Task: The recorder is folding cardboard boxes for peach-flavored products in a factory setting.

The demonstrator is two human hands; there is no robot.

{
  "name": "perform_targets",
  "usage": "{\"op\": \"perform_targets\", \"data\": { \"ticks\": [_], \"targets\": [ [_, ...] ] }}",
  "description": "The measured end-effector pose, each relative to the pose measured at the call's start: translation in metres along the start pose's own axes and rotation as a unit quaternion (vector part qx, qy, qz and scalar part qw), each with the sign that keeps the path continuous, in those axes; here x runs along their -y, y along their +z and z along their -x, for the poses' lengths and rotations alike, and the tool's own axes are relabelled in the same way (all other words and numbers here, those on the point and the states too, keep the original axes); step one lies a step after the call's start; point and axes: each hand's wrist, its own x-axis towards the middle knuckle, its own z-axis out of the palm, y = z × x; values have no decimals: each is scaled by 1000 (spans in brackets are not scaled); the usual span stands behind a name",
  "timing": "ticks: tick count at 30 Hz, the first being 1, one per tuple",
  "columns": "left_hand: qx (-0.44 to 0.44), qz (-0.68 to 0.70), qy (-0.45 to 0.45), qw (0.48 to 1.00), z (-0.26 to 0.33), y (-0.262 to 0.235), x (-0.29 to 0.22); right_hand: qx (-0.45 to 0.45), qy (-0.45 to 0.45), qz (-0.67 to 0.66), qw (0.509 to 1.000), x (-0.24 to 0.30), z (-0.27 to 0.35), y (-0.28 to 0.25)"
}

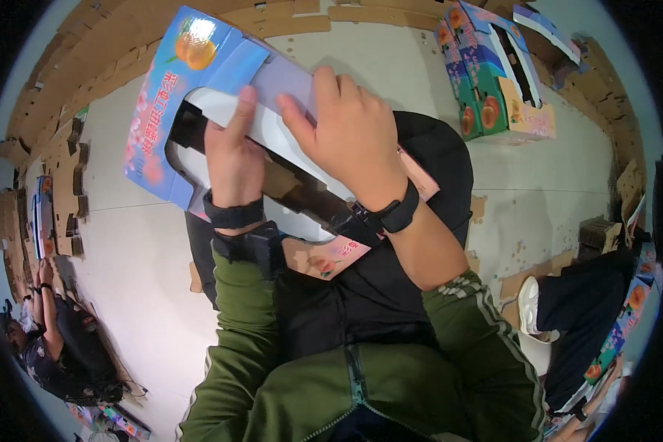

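A printed cardboard fruit box, blue and pink with peaches on it, lies tilted across my lap with a long cut-out in its upper side. My left hand reaches into the cut-out; its thumb lies over the white inner panel and its other fingers are partly hidden inside. My right hand rests over the pale lavender flap, fingers bent over the flap and thumb stretched along it. Both hands hold the box. Its near end shows a pink printed panel.
Finished-looking printed boxes stand on the floor at the far right. Flat brown cardboard lines the left and far edges. One person sits at left with a box; another person's dark-trousered leg is at right.
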Motion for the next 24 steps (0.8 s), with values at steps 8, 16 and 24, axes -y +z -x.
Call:
{"op": "perform_targets", "data": {
  "ticks": [8,16,24],
  "targets": [
    [84,-218,-146,961,86,9,-20,-40,-18,-44,998,-2,9,-7],
    [516,-667,-20,537,87,15,-19,-47,-24,-54,997,-1,11,-9],
    [561,-559,-151,592,62,-10,26,-56,-18,-61,996,-4,13,-13]
  ]
}}
